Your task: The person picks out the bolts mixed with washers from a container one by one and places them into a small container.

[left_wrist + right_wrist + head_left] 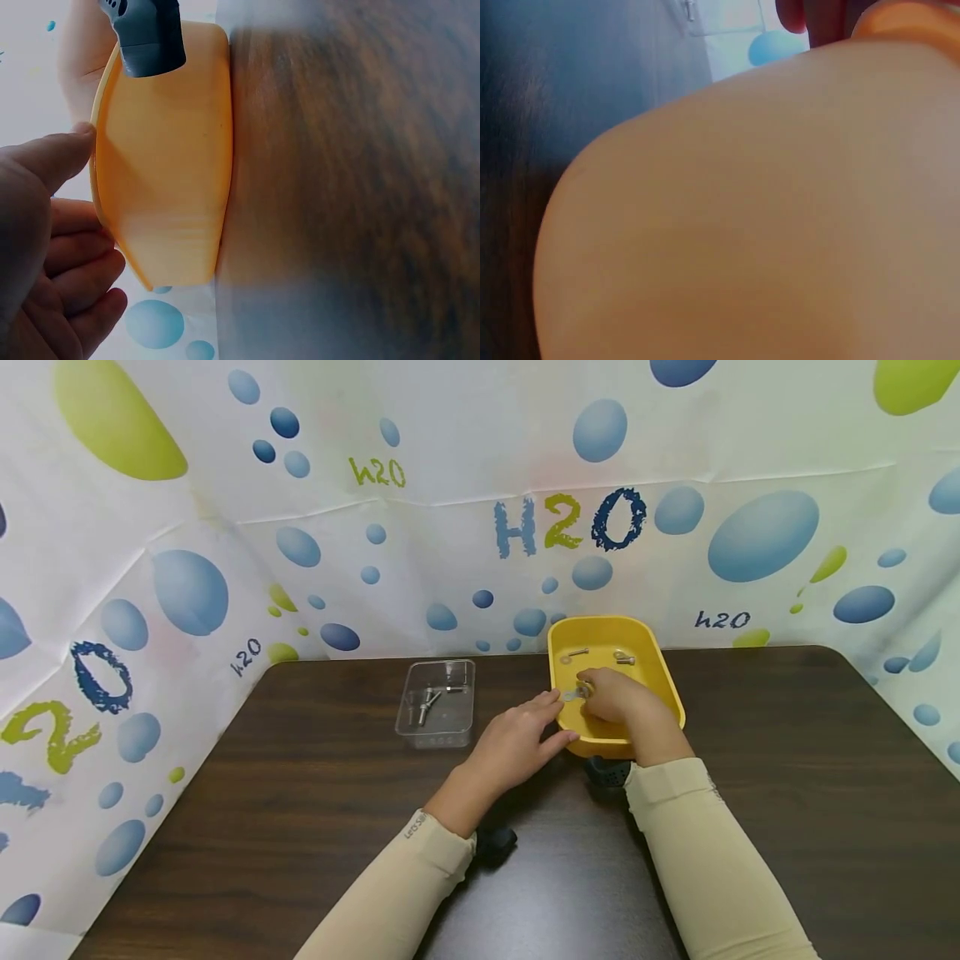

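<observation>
My right hand (617,695) reaches down into a yellow plastic tray (671,681), its curled fingers pinching a small shiny metal fastener (585,691) near the tray's left side. Much of that piece is hidden by the fingers. Around it on the tray floor lie a thin screw (577,652), a bolt (626,660) and a pale flat washer-like piece (568,696). My left hand (517,735) rests at the tray's near left corner, fingers loosely extended. In the left wrist view its thumb (64,154) touches the tray rim (95,161). The right wrist view mostly shows the tray's outer wall (727,210).
Left of the tray stands a clear plastic box (450,727) holding several metal bolts (427,706). Both sit toward the back of the dark wooden table (330,843). A white patterned curtain (450,568) hangs behind it. Dark wrist devices (495,845) show beneath the sleeves.
</observation>
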Demonstrator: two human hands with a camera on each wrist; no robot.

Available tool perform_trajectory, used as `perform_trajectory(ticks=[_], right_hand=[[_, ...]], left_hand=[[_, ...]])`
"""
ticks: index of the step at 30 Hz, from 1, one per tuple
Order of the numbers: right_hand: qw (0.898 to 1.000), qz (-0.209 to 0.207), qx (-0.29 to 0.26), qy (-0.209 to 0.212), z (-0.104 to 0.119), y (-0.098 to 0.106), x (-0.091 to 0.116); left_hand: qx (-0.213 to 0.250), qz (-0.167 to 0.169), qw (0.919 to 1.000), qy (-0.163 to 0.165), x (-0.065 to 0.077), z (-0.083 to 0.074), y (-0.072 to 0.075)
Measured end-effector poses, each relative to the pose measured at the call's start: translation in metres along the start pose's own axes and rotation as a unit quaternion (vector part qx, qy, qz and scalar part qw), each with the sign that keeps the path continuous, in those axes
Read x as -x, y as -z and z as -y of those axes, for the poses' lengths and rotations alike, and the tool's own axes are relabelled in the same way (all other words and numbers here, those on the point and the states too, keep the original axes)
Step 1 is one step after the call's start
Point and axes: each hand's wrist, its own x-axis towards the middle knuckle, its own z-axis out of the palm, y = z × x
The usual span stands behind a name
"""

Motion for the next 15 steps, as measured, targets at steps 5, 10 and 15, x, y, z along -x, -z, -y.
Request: perform_trajectory(ticks=[5, 10, 15], right_hand=[[1.000, -0.020, -0.005, -0.004, 0.0004, 0.0006, -0.0003], [0.999, -0.035, -0.001, 0.005, 0.0000, 0.0010, -0.0028], [0.999, -0.033, -0.011, 0.007, -0.0001, 0.0009, -0.0027]], left_hand=[[0.003, 0.001, 1.0000, 0.003, -0.0001, -0.0006, 0.0005], [0.001, 0.001, 1.0000, 0.002, 0.0002, -0.0010, 0.0016], [-0.003, 0.003, 1.0000, 0.003, 0.0001, -0.0011, 0.0016]])
